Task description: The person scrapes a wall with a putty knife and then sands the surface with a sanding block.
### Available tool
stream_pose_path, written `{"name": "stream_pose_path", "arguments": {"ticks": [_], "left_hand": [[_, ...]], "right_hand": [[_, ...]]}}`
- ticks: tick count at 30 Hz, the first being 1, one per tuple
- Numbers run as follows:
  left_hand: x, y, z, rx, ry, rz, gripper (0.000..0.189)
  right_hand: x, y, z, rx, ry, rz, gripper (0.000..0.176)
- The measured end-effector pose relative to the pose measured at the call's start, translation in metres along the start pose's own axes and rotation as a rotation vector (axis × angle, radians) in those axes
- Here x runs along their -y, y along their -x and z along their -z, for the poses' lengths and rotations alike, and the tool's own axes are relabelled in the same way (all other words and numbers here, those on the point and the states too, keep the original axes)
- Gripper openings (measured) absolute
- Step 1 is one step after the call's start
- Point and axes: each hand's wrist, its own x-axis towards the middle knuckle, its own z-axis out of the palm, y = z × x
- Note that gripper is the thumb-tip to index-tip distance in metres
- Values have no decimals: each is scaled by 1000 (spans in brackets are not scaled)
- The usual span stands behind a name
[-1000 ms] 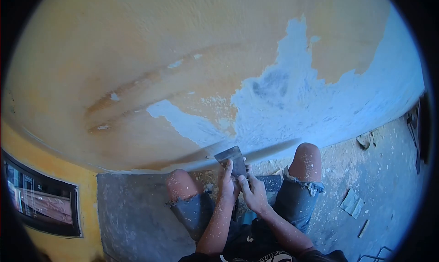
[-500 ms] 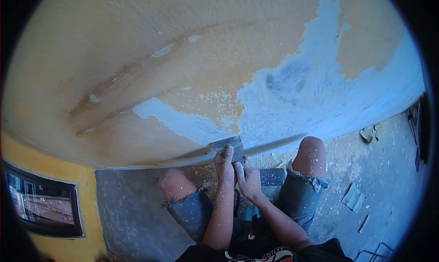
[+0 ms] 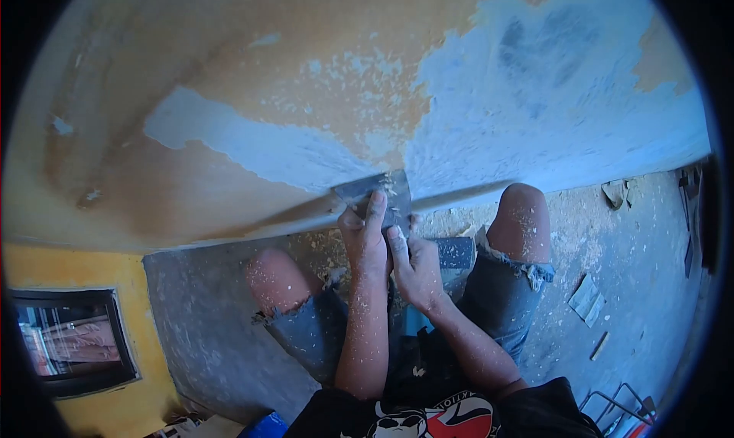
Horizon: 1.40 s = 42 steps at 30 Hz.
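Observation:
A wide, dark scraper (image 3: 395,195) is gripped in both hands, its blade edge against the wall (image 3: 489,132). My left hand (image 3: 365,239) is closed round it, with the thumb laid along the blade. Lower down, my right hand (image 3: 417,270) is closed on the handle end, most of which the fingers hide. Pale flakes lie on the blade. Around the blade the wall has bare whitish-blue patches beside tan paint, with small chipped spots above.
Flakes dust my knees and the grey floor (image 3: 222,331). A dark flat rectangular piece (image 3: 456,252) lies between my legs. To the right are a folded sandpaper-like sheet (image 3: 588,301), a small stick (image 3: 600,346) and metal tubing (image 3: 612,400). A dark-framed window (image 3: 118,327) is at left.
The view has tilted down, so the wall, hands and knees appear higher. The scraper stays in both hands against the wall, and more flakes show on its blade.

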Motion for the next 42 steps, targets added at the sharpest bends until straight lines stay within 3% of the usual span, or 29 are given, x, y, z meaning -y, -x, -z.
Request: {"name": "stream_pose_path", "arguments": {"ticks": [4,8,10,12,13,21,23,25,28,29,31,33,35,38,42], "left_hand": [[-32,-2,-21,63,-18,-72,33],[-21,13,3,18,-81,53,36],[-1,22,11,-2,-125,14,35],[15,16,15,-13,-105,-13,34],[20,13,16,-42,-111,12,32],[12,3,1,-37,-63,-12,29],[-6,0,-14,11,-10,-38,26],[-39,3,-36,121,56,-91,24],[-62,16,-48,107,40,-91,25],[-51,18,-40,51,-78,-86,33],[-4,13,2,-31,-199,-162,31],[17,12,8,-49,-115,-119,29],[29,9,15,-104,-36,-37,27],[10,9,2,-31,-95,-14,25],[2,7,-7,-65,-55,-6,24]], "right_hand": [[47,-3,21,78,-69,61,43],[22,13,6,-42,38,224,41],[-2,19,-2,-119,-1,283,42],[-22,20,-1,42,128,25,43],[-23,17,-5,-53,70,78,47],[-9,2,4,-41,82,32,48],[12,0,14,-8,85,4,46],[44,-5,25,-26,71,126,45],[64,8,29,-15,-7,174,44],[50,11,23,-21,69,172,45],[-3,20,3,-113,104,273,46],[-18,12,-1,-201,141,347,47],[-20,16,2,-59,139,66,50],[-4,8,10,6,115,-33,53],[-9,8,7,7,98,-4,53]]}}
